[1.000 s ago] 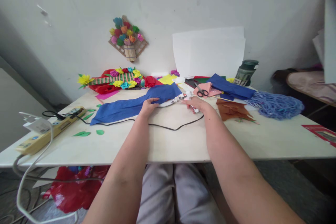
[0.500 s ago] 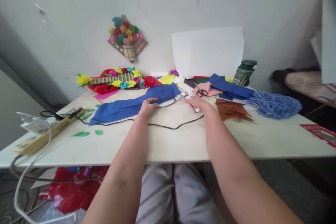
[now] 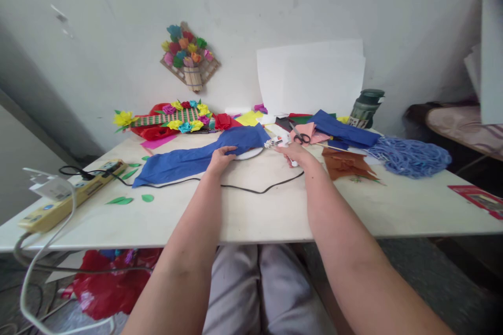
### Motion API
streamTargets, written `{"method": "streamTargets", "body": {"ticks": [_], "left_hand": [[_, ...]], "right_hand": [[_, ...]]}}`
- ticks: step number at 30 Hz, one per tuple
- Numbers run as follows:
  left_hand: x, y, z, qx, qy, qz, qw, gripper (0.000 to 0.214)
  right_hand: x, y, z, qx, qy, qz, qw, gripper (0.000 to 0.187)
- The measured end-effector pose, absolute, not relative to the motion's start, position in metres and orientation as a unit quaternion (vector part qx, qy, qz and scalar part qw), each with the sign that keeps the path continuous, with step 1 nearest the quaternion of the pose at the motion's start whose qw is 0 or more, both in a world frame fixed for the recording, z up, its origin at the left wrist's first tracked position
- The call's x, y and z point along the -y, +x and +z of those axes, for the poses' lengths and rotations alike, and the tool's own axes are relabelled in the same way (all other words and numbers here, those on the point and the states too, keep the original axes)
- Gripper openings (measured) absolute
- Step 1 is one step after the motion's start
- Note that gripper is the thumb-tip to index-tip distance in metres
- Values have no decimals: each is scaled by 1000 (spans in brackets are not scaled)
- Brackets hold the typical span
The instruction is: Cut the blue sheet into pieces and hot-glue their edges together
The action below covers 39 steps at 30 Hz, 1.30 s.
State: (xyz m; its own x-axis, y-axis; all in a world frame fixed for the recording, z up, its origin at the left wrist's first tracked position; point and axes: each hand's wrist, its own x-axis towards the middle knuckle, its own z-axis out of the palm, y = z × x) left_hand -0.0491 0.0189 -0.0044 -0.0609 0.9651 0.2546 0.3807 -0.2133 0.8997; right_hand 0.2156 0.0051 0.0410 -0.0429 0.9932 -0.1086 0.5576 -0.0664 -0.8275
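Note:
A long strip of blue crepe paper [image 3: 176, 163] lies across the table, its wider right end over a white disc [image 3: 250, 154] whose front edge shows. My left hand [image 3: 220, 160] holds the paper against the disc's left side, with thumb and fingers at the edge. In my right hand [image 3: 295, 154] is a white hot glue gun [image 3: 283, 139], its nozzle pointing left just beside the disc's right edge. From the glue gun a black cord [image 3: 251, 190] runs left across the table. Scissors [image 3: 300, 137] lie just behind my right hand on pink paper [image 3: 312, 133].
A yellow power strip [image 3: 70, 201] with a white charger [image 3: 51, 188] sits at left, near green paper leaves [image 3: 148, 198]. Paper flowers [image 3: 184, 115] stand behind. Brown paper [image 3: 346, 164], blue yarn [image 3: 416, 157] and a dark green bottle [image 3: 367, 109] are at right.
The glue gun's nozzle has shifted slightly right, off the white disc's edge. My left hand stays about where it was on the blue crepe paper.

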Motion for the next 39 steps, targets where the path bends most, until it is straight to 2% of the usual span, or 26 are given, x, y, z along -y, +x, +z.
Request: {"method": "streamTargets", "body": {"ticks": [7, 30, 39], "left_hand": [[-20, -50, -5, -550, 612, 483, 299, 43], [-22, -49, -6, -548, 609, 490, 298, 43], [-24, -50, -7, -546, 606, 490, 309, 44]], "right_hand": [[-3, 218, 43, 641, -616, 376, 262, 40], [-2, 205, 41, 659, -537, 457, 262, 43], [9, 207, 52, 659, -563, 434, 246, 44]]}}
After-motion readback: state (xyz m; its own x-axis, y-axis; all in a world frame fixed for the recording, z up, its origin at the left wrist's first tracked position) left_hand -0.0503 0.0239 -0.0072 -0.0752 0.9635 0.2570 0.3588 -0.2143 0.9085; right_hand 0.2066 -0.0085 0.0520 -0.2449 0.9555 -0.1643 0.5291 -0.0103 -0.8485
